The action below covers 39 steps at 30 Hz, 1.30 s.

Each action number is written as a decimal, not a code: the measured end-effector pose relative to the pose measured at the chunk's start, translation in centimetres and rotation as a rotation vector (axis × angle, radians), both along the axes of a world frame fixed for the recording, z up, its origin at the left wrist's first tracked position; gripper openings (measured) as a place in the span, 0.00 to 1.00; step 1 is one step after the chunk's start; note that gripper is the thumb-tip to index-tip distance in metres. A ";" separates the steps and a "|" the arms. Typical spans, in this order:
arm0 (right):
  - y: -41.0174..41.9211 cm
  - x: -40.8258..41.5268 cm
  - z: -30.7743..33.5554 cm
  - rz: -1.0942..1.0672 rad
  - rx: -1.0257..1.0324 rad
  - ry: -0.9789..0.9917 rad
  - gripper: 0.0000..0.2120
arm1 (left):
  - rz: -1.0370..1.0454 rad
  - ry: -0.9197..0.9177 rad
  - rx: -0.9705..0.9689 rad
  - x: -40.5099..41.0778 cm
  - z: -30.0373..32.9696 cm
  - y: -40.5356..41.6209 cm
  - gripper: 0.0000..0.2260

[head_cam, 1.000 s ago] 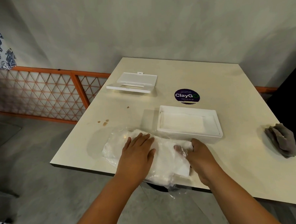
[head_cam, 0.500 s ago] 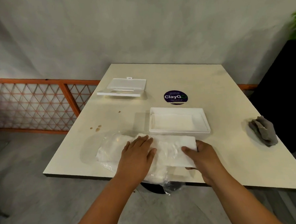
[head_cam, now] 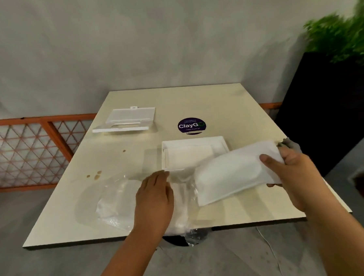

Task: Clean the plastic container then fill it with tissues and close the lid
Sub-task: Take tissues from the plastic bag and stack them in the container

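- White, flat rectangular stack of tissues (head_cam: 231, 173) is held above the cream table (head_cam: 228, 106), its long axis running from lower left to upper right, tilted up at the right end.
- Right hand (head_cam: 292, 170) grips the stack's right end, thumb curled over the top and fingers wrapped underneath.
- Left hand (head_cam: 153, 194) lies flat, fingers straight and together, pressing on the clear crumpled plastic wrapper (head_cam: 116, 198) at the near table edge.
- Open white rectangular plastic container (head_cam: 219, 143) sits just behind the stack, long axis left to right.
- White lid (head_cam: 127, 119) lies well apart, far left.
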State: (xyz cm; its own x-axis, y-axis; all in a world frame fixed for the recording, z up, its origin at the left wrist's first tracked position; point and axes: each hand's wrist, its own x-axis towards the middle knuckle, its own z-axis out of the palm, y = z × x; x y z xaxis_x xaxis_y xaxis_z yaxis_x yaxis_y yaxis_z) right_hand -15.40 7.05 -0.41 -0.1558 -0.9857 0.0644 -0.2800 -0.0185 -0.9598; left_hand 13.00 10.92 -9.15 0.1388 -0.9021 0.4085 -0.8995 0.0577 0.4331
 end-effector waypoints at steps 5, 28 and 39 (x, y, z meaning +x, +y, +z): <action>-0.9 -1.4 2.6 0.026 -0.068 -0.087 0.05 | -0.135 0.398 0.056 -2.5 3.7 -1.8 0.14; -13.4 5.2 -4.5 0.120 0.025 0.544 0.05 | 0.181 0.362 0.209 -0.3 3.0 -10.1 0.19; -14.3 5.7 -5.0 0.264 -0.004 0.962 0.12 | 0.246 -0.233 0.311 -1.0 3.0 -10.5 0.15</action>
